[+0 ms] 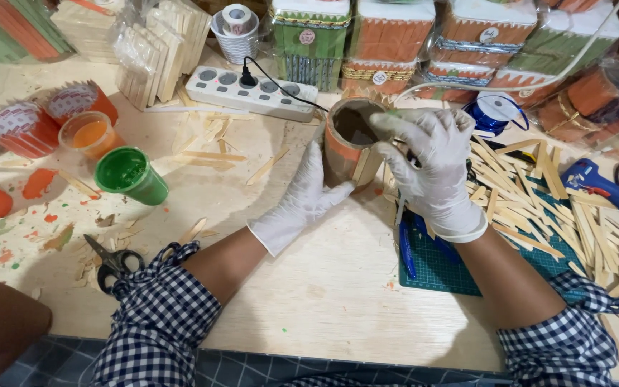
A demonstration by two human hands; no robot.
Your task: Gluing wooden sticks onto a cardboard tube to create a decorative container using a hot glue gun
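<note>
Cylinder [349, 143], brown card clad in orange sticks, stands upright near the middle of the bench [324, 287], just in front of the power strip [252, 91] at the far edge. Its open mouth faces up. Both hands wear white gloves. The left hand [302, 201] lies against the cylinder's near left side, fingers stretched flat along the wall. The right hand [431, 168] comes over the right rim, fingers curled and gripping the top edge, pressing a stick [362, 165] to the side.

Along the far edge stand rows of finished boxes [388, 36] in orange and green. A green cutting mat [438, 265] lies at the right under a heap of loose sticks [539, 193]. A blue glue gun [596, 183] rests by the right edge. Toward the left sit a green paint cup [130, 175] and an orange paint cup [91, 134]. Scissors [112, 261] lie near the front left corner.
</note>
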